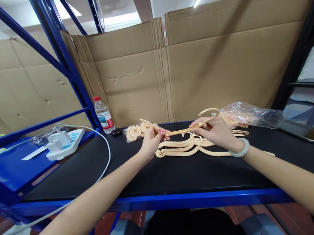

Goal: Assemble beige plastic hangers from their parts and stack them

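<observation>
Both hands hold one beige plastic hanger [183, 130] above the black table top [177, 173]. My left hand [152, 139] pinches its left end, fingers closed. My right hand [215, 131] grips the part near the curved hook [209, 111], fingers closed; a pale bead bracelet [240, 150] sits on that wrist. Under the hands lies a pile of several more beige hangers [186, 148]. A small heap of beige hook pieces in clear wrap [136, 130] lies left of my left hand.
A crumpled clear plastic bag [250, 115] with more hangers lies at the right. A water bottle [104, 115] stands at the back left. A white power strip [62, 143] and cable rest on the blue shelf [11, 172]. Cardboard sheets [209, 62] wall off the back.
</observation>
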Available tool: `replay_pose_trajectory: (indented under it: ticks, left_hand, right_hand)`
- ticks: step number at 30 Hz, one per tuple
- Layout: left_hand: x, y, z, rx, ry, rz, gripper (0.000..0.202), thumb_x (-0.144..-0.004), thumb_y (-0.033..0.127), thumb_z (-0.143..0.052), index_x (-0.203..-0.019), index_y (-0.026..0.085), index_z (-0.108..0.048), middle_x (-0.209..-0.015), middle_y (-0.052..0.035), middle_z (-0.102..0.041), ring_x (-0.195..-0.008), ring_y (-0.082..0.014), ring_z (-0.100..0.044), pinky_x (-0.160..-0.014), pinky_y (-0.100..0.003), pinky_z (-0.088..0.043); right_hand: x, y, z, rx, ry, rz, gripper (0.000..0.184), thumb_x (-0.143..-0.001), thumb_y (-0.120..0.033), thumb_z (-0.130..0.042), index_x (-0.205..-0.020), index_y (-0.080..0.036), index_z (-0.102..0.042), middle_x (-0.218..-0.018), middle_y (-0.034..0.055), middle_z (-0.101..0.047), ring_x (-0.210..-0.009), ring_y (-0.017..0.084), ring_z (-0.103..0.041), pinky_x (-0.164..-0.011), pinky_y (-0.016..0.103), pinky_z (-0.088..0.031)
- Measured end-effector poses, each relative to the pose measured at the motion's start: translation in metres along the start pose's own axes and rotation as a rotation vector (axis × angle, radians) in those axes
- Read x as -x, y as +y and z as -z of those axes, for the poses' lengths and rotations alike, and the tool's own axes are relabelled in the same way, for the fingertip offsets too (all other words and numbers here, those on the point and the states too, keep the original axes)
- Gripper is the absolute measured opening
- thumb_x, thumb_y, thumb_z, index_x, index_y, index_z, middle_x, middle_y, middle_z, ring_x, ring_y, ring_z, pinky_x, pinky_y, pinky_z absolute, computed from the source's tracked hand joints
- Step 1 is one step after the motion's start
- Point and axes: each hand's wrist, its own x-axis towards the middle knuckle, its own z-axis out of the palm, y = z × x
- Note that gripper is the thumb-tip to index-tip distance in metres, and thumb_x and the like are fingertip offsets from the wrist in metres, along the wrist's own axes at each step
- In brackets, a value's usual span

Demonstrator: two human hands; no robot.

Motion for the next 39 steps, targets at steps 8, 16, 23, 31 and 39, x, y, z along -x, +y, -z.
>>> replay_pose_trajectory:
  ticks: [8,16,23,31,39]
  left_hand:
    - [0.003,-0.002,-0.004,-0.031,0.033,0.029,0.013,-0.073,0.020,-0.067,-0.074,0.011,-0.058,-0.078,-0.0065,-0.067,-0.064,-0.0125,-0.064,-0.073,-0.031,-0.054]
    - [0.002,-0.008,-0.003,0.052,0.035,0.027,0.035,-0.064,0.027,-0.077,-0.068,0.014,-0.045,-0.083,-0.0093,-0.069,-0.076,-0.0194,-0.069,-0.082,-0.037,-0.054]
    - [0.001,-0.009,-0.003,0.095,0.038,0.021,0.037,-0.062,0.028,-0.079,-0.069,0.014,-0.046,-0.087,-0.0083,-0.070,-0.078,-0.0186,-0.070,-0.082,-0.034,-0.055]
    - [0.002,-0.003,-0.008,0.000,0.054,-0.008,0.032,-0.062,0.030,-0.080,-0.078,0.009,-0.062,-0.084,-0.0102,-0.070,-0.079,-0.0208,-0.069,-0.081,-0.034,-0.054]
    - [-0.001,0.006,-0.002,0.166,0.138,-0.039,0.026,-0.060,0.025,-0.081,-0.070,0.010,-0.062,-0.074,-0.0054,-0.070,-0.072,-0.0130,-0.068,-0.078,-0.025,-0.053]
  right_hand:
    - [0.000,0.001,-0.005,0.008,0.054,-0.008,0.017,-0.079,-0.032,-0.062,-0.074,-0.018,-0.070,-0.069,0.0033,-0.068,-0.049,0.011,-0.048,-0.050,0.027,-0.036]
    - [-0.002,0.002,-0.006,-0.020,0.079,-0.102,0.019,-0.076,-0.034,-0.063,-0.076,-0.016,-0.069,-0.062,0.0031,-0.065,-0.048,0.012,-0.052,-0.047,0.026,-0.036]
    - [-0.006,-0.002,-0.004,-0.072,0.105,-0.177,0.015,-0.073,-0.028,-0.063,-0.078,-0.015,-0.069,-0.055,0.0020,-0.063,-0.048,0.014,-0.057,-0.047,0.026,-0.040]
    - [-0.012,0.002,0.000,-0.108,0.035,-0.258,0.018,-0.074,-0.030,-0.063,-0.077,-0.013,-0.066,-0.058,0.0044,-0.064,-0.053,0.017,-0.064,-0.051,0.027,-0.047]
    - [-0.014,0.019,0.016,0.063,0.037,-0.067,0.029,-0.078,-0.040,-0.062,-0.096,-0.017,-0.065,-0.078,0.0047,-0.069,-0.069,0.019,-0.064,-0.060,0.030,-0.049]
